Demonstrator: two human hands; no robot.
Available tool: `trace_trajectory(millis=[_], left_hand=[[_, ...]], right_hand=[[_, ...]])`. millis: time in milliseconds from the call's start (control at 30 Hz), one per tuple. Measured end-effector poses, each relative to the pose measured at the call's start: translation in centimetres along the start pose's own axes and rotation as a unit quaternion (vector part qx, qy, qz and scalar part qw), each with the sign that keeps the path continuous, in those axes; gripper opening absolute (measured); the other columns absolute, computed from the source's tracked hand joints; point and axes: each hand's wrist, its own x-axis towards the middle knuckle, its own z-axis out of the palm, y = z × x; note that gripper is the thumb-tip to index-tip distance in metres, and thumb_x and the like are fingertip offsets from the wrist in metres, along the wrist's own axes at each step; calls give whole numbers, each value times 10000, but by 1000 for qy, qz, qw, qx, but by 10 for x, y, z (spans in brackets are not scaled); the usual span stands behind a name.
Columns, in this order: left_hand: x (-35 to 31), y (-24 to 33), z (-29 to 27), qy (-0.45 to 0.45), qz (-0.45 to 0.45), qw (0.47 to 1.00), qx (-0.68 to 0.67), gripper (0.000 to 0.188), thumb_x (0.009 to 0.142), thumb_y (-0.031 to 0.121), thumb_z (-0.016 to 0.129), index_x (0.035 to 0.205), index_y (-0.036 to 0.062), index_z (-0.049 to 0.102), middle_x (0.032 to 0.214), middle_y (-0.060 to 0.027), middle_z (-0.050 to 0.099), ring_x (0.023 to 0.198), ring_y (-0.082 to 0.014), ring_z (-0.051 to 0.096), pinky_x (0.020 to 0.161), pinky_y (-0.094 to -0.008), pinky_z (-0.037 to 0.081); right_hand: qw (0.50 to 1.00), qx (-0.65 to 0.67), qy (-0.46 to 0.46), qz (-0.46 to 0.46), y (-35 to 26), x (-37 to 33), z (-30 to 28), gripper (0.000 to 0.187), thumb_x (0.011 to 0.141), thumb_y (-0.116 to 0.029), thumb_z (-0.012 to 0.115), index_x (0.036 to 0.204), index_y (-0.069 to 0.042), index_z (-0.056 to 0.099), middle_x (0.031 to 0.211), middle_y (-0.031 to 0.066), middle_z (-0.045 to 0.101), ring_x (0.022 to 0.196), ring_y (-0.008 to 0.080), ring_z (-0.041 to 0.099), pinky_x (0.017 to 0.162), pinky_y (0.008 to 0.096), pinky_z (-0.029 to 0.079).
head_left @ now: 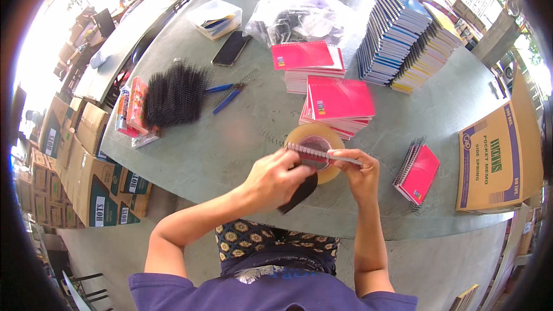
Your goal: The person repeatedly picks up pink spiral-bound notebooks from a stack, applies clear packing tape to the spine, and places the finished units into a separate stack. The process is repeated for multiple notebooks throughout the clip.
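Round amber tape roll (315, 129) partly hidden behind red spiral-bound notebook (311, 152); blurred black object (302, 193) below left hand (277, 177), kind unclear.

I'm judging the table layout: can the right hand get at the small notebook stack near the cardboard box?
Probably yes: bare tabletop lies between the right hand and that small notebook stack, though the hand is pinching a spiral notebook and may need to release it first.

Purple short-sleeved shirt (322, 294), dark floral bottoms (241, 241)

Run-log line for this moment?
left hand: at notebook coil edge | right hand: holds notebook | beneath: tape roll | table right: red notebooks
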Motion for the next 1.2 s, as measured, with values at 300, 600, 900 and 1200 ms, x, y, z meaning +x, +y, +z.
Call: trace_trajectory(millis=[300, 600, 900, 1200], left_hand=[[27, 12, 3, 79, -13, 997, 16, 336, 681, -20, 708, 991, 104, 669, 912, -71, 582, 830, -223, 583, 687, -321, 501], [54, 23, -1, 209, -44, 977, -6, 358, 680, -29, 708, 1004, 121, 688, 885, -76, 570, 747, -221, 589, 636, -315, 503], [59, 28, 9, 165, -40, 985, -35, 337, 697, -19, 698, 1011, 102, 673, 909, -98, 571, 792, -259, 599, 662, -348, 509], [-63, -46, 0, 65, -285, 956, -38, 293, 732, 67, 703, 1022, 56, 664, 935, -145, 629, 875, -301, 603, 773, -365, 488]], right_hand=[[996, 71, -24, 52, 14, -6, -14, 207, 847, 7, 633, 1054, 8, 637, 1066, 93, 663, 955, 107, 599, 850, 247, 483], [996, 54, -52, 46, 19, -12, -24, 239, 890, 17, 569, 1123, 4, 624, 1014, 25, 663, 937, 76, 582, 829, 218, 469], [996, 24, -70, 56, 27, -13, -16, 269, 882, 53, 547, 1140, 11, 614, 1033, 37, 660, 938, 85, 582, 848, 229, 463], [998, 24, -49, -39, 12, -3, -12, 292, 830, -77, 663, 1100, 22, 612, 1097, 129, 651, 1029, 176, 603, 919, 299, 467]])
